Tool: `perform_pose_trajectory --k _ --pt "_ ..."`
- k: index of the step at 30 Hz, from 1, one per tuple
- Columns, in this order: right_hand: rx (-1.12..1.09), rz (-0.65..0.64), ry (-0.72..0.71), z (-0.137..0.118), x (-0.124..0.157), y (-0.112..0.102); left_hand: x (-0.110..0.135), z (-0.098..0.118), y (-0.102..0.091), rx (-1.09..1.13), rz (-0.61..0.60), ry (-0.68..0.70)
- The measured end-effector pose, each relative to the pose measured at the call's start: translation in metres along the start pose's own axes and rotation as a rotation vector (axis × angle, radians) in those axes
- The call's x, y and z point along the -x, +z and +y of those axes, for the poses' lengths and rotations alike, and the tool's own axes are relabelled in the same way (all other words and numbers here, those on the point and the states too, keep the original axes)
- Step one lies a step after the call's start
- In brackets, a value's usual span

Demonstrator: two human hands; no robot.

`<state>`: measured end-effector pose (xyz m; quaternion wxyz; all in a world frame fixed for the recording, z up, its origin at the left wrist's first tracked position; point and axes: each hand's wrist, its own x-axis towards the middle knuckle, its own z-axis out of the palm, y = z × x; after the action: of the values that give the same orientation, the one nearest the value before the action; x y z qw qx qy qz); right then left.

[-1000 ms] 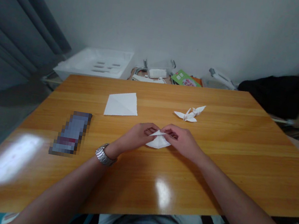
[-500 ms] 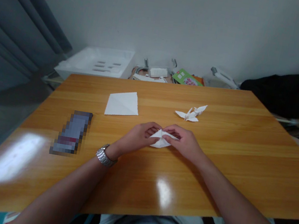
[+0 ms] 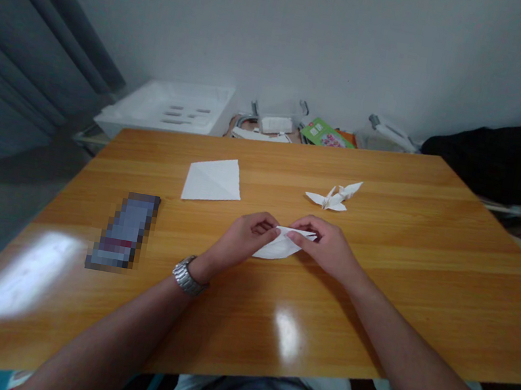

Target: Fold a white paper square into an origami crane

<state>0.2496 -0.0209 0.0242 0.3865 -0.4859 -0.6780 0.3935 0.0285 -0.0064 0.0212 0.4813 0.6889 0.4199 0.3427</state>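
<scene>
A small folded piece of white paper (image 3: 281, 245) is pinched between both hands over the middle of the table. My left hand (image 3: 248, 236), with a silver watch at its wrist, grips the paper's left part, thumb on the near face. On the right part, my right hand (image 3: 325, 242) is closed, its thumb also on the near face. The fingertips behind the paper are partly hidden. Beyond my right hand lie white folded-paper cranes (image 3: 334, 199), close together. A flat white paper sheet (image 3: 213, 180) with crease lines rests beyond my left hand.
A phone (image 3: 124, 232), blurred out, lies on the wooden table (image 3: 230, 316) at the left. Behind the table's far edge are a white foam tray (image 3: 170, 107), a green booklet (image 3: 325, 134) and a black cloth (image 3: 491, 160). A grey curtain (image 3: 33, 30) hangs at left.
The paper's top edge now looks straight and flat, where a raised peak showed in its middle before. My hands have shifted slightly, and the fingertips are a little farther apart.
</scene>
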Motion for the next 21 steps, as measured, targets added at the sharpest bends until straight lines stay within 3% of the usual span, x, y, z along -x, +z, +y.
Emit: perform_pose_trajectory --k 6,14,21 --pt "-0.030 -0.025 0.054 0.0013 -0.0012 -0.0056 -0.0009 0.0008 0.0011 0.010 0.046 -0.043" --pt "-0.032 -0.065 0.020 0.0016 -0.0013 -0.0061 0.0021 0.0027 0.0019 -0.009 -0.053 0.023" --pt "-0.001 -0.100 0.005 0.0050 -0.0021 -0.0068 0.0033 0.0012 0.0028 -0.067 -0.052 0.033"
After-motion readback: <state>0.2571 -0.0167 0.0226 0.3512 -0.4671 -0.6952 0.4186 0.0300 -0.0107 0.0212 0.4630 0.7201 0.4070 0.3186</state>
